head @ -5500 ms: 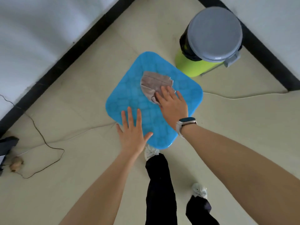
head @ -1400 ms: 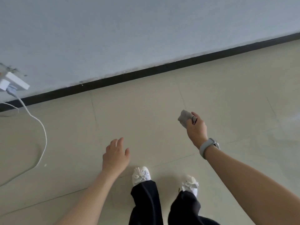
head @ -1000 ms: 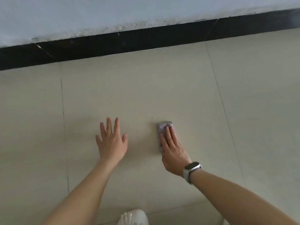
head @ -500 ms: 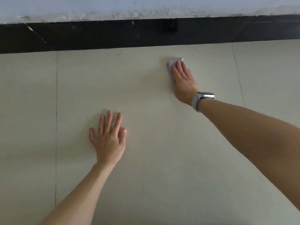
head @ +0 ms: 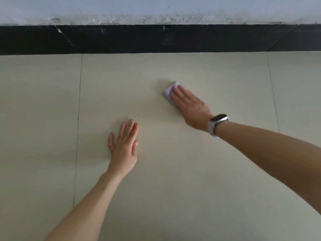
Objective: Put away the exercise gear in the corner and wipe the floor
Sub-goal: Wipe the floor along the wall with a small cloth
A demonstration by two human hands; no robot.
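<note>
My right hand (head: 188, 106), with a watch on its wrist, lies flat on a small folded grey cloth (head: 169, 90) and presses it onto the beige floor tile (head: 173, 171). Only the cloth's far left edge shows past the fingertips. My left hand (head: 124, 145) rests palm down on the same tile, nearer to me and to the left, fingers apart and holding nothing. No exercise gear is in view.
A black skirting board (head: 156, 39) runs along the foot of the white wall (head: 156, 9) just beyond the tile. Tile joints run toward the wall at the left (head: 79, 110) and right (head: 272, 93).
My right hand has drawn the cloth back from the skirting board toward me and slightly left. The left hand has stayed planted on the tile.
</note>
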